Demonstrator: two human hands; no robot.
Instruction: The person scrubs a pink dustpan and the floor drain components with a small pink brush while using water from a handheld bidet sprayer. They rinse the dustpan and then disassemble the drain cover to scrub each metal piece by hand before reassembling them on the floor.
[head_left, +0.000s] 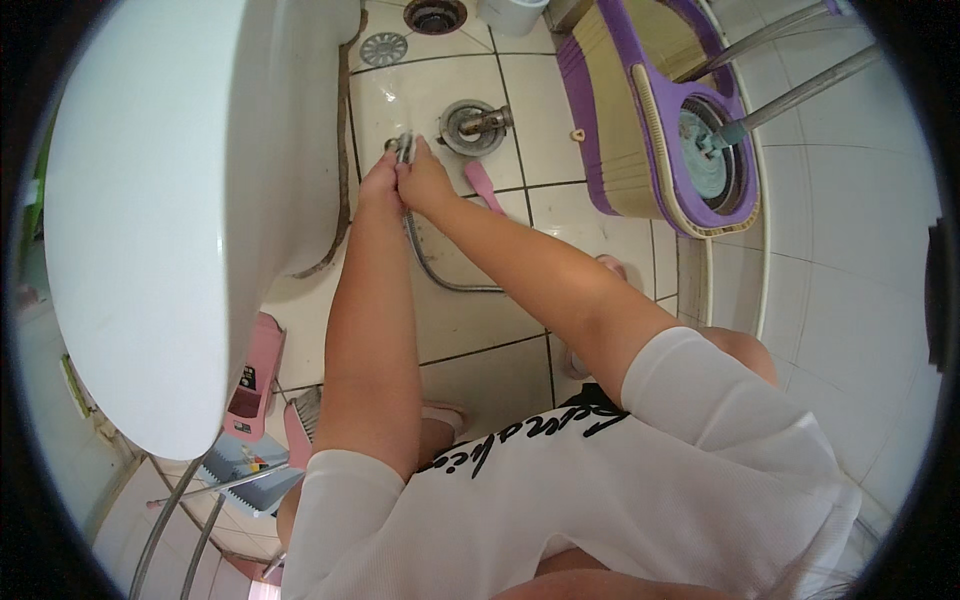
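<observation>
My left hand (379, 183) and my right hand (426, 180) meet low over the tiled floor, gripping a metal spray head (405, 146) between them. From under the hands a flexible metal hose (429, 271) curves down and passes behind my right forearm. Just right of the hands, a round metal floor drain fitting (472, 127) has a short pipe piece lying across it. A pink plastic tool (482, 184), seemingly a small brush or scraper, lies below that fitting. Fingers hide most of the spray head. Bright glints show on the tile beyond it.
A white toilet (142, 225) stands close on the left. Ahead are an open floor drain (435, 15), a slotted drain cover (384, 49) and a white bin (513, 13). A purple mop bucket (600, 187) holding a mop (701, 157) is at right. A dustpan (251, 465) lies lower left.
</observation>
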